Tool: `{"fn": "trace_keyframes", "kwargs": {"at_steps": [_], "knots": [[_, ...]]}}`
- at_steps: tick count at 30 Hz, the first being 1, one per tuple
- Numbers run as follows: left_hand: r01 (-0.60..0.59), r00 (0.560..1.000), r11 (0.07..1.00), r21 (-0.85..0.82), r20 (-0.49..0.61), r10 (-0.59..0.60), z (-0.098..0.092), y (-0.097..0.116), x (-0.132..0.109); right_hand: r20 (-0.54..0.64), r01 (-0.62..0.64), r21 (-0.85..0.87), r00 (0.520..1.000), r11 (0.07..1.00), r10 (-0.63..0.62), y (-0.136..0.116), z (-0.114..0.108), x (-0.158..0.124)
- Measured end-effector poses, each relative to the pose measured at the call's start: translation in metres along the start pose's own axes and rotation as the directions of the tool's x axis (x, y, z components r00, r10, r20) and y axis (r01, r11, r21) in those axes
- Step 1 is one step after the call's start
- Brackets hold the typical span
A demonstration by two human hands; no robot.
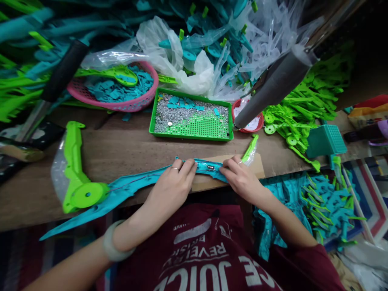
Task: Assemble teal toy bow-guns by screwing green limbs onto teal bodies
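Note:
A long, curved blue plastic toy shell (133,184) lies hollow side up along the front of the bench, its pointed end at the lower left. Near its middle my left hand (177,180) presses closed fingers on it. My right hand (242,178) pinches the shell close to its right end. Between the hands, small metal parts (210,167) and thin wire show inside the hollow. A bright green piece with a round hub (87,194) and a clear blade joins the shell on the left. Another green piece (250,148) stands out beyond my right fingers. Both hands' fingertips are partly hidden.
A green tray (191,136) holds many screws and blue bits. Beside it are a pink basket (133,106) of blue pieces and a small red basket (261,123). A grey electric screwdriver (273,85) hangs at right. A hammer (63,70) is at left; green parts (303,109) heap right.

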State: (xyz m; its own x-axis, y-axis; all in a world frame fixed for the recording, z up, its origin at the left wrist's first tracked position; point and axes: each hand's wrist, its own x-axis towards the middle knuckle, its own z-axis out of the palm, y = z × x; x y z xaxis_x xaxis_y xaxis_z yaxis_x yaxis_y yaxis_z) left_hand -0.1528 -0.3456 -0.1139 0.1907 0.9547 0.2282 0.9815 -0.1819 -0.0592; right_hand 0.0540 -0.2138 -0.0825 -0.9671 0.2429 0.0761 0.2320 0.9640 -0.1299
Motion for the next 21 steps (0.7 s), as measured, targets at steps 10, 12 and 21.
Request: {"fn": "trace_keyframes", "kwargs": {"at_steps": [10, 12, 21], "knots": [[0.005, 1.000, 1.000, 0.006, -0.017, -0.004, 0.001, 0.003, 0.001, 0.076, 0.176, 0.019, 0.981, 0.984, -0.177, 0.010, 0.003, 0.000], [0.009, 1.000, 1.000, 0.007, -0.015, -0.009, 0.001, 0.003, 0.001, 0.071, 0.205, 0.004, 0.976, 0.979, -0.205, 0.012, 0.002, 0.003], [0.017, 0.999, 1.000, -0.010, 0.028, -0.017, 0.001, 0.002, 0.001, -0.021, 0.055, 0.051, 0.998, 0.997, -0.054, 0.011, 0.007, 0.013]]}}
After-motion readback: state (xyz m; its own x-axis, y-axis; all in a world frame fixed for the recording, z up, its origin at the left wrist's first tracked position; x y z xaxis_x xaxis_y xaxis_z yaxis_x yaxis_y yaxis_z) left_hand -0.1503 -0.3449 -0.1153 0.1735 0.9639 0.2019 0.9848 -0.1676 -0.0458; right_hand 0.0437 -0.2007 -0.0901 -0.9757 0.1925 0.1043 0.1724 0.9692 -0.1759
